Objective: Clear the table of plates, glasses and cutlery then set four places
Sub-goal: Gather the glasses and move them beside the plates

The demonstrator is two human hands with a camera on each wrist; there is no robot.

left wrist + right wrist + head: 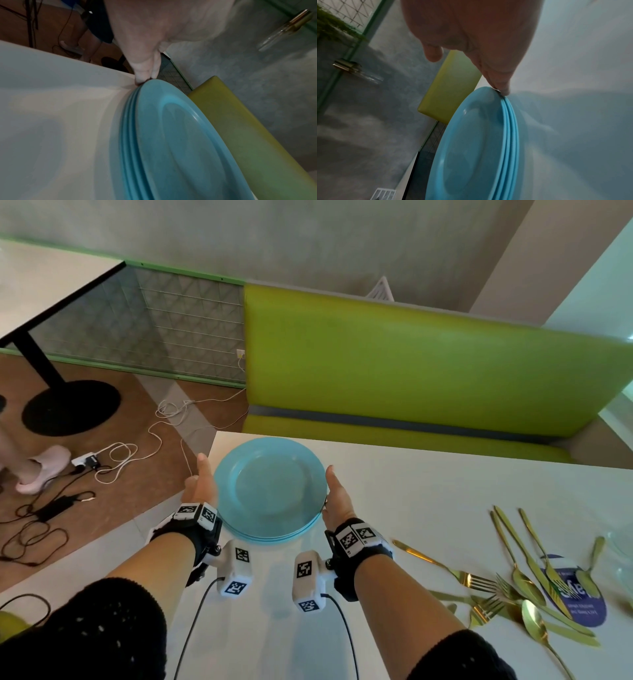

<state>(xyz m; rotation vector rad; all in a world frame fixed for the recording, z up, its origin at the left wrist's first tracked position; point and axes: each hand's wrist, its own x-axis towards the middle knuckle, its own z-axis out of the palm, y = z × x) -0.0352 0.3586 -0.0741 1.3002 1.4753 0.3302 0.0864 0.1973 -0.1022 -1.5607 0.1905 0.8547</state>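
Flanking round glossy blue plates (270, 491): hands (202, 491).

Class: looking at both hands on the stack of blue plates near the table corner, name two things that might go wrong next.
1. The plate stack sits near the white table's corner, so a nudge might tip it off.
2. The left hand and right hand touch only the rims; loose plates may slide apart when lifted.

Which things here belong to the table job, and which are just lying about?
Job:
- stack of blue plates, left hand and right hand at its rim
- gold cutlery heaped on the white table
- clear glassware at the right edge

Lying about:
- cables on the floor
- green bench
- blue round sticker
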